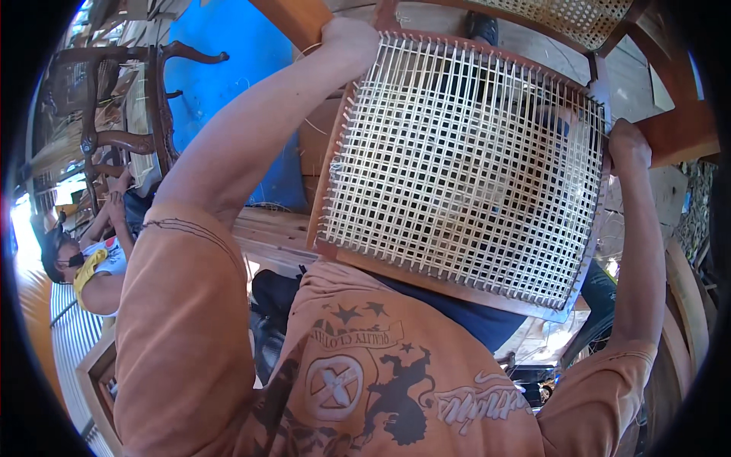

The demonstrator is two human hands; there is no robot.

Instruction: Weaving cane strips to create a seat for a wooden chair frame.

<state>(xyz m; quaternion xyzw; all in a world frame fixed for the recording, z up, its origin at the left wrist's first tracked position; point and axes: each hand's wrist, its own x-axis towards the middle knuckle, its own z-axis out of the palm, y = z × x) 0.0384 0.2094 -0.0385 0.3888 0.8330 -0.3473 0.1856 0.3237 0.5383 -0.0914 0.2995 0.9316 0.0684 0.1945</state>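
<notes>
A wooden chair frame (332, 171) lies across my lap, its seat strung with a pale woven cane lattice (457, 164). Strand ends stick up in short loops along the edges, and the weave is looser near the far edge. At the far left corner my left hand (352, 42) is closed round the frame, beside a broad brown wooden leg (293, 19); its fingertips are hidden. My right hand (630, 145) grips the right side of the same frame, next to another flat wooden leg (681, 133).
Beyond the far edge stands another caned piece (567, 19). A blue sheet (228, 84) hangs or lies at the left, near a dark carved chair frame (122, 141). Another person (99, 266) sits at the far left. Curved wooden parts (685, 305) stand at the right.
</notes>
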